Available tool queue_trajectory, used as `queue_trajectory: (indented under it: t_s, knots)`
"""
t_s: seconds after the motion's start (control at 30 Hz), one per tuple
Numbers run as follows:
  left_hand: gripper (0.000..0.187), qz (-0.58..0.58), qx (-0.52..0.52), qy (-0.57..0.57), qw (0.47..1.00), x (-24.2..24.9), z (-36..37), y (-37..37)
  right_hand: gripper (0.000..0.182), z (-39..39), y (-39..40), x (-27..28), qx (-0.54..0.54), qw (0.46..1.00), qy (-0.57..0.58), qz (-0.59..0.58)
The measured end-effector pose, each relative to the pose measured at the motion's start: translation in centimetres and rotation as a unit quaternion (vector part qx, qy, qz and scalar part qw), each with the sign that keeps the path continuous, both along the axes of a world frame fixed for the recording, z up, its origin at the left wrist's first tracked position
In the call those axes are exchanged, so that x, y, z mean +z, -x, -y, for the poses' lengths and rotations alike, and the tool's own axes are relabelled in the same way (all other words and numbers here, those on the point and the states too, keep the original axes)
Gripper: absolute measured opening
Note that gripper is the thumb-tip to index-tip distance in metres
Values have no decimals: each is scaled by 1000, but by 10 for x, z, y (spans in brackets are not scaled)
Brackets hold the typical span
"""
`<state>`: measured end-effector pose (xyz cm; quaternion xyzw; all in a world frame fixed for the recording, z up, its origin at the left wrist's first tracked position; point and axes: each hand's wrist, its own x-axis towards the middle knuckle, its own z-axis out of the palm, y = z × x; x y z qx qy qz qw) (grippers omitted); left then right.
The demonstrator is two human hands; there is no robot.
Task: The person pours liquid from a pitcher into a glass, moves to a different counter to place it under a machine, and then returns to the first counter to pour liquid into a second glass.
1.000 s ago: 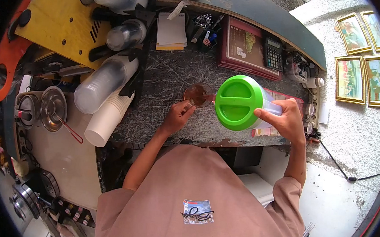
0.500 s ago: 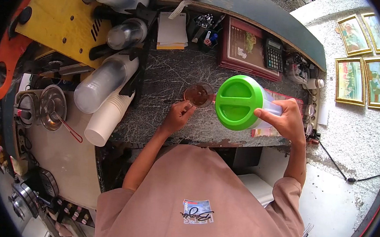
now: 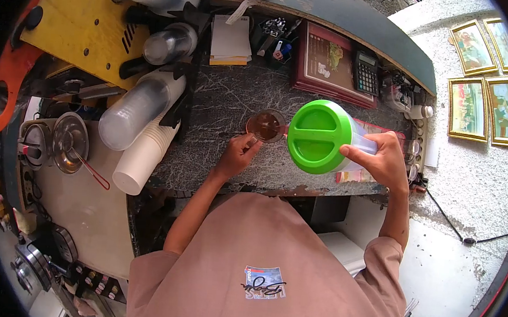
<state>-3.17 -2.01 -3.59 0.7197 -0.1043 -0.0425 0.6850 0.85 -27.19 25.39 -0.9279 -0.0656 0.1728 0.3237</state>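
Observation:
My left hand [image 3: 238, 155] is closed on the near side of a small clear cup [image 3: 266, 126] with brown liquid in it, above the dark counter. A pitcher [image 3: 320, 137] with a bright green lid and a pale, see-through body is gripped in my right hand [image 3: 386, 162]. It is tipped over to the left, so its lid faces up and its edge is close to the cup. A thin reddish-brown streak shows between the lid's edge and the cup. The pitcher's handle is hidden behind my fingers.
Stacked plastic cups [image 3: 136, 112] and white paper cups [image 3: 143, 161] jut out at the left, near a metal strainer [image 3: 70, 143]. Behind are a notepad [image 3: 230, 39], dark red menus [image 3: 325, 63] and a calculator [image 3: 366, 72]. The scratched counter [image 3: 211, 96] lies beneath my hands.
The surface of the brown liquid in the cup looks different and more disturbed. Both hands and the tilted pitcher stay in almost the same place.

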Motion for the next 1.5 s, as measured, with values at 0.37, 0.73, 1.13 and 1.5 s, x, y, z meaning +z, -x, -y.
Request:
queue_trajectory:
  t_s: [0.37, 0.73, 1.13, 1.5]
  knots:
    - [15, -19, -9, 4, 1000, -2, 0, 1, 36, -1, 0, 1, -1, 1000, 5, -11]
    - [20, 9, 8, 7, 1000, 8, 2, -1, 36, 0, 0, -1, -6, 1000, 2, -10]
    - [22, -15, 13, -1, 1000, 4, 2, 1, 39, 2, 10, -23, -48, 997, -55, -33]
    - [21, -20, 5, -5, 1000, 12, 1, 1, 40, 9, 14, -37, -66, 993, -87, -46]
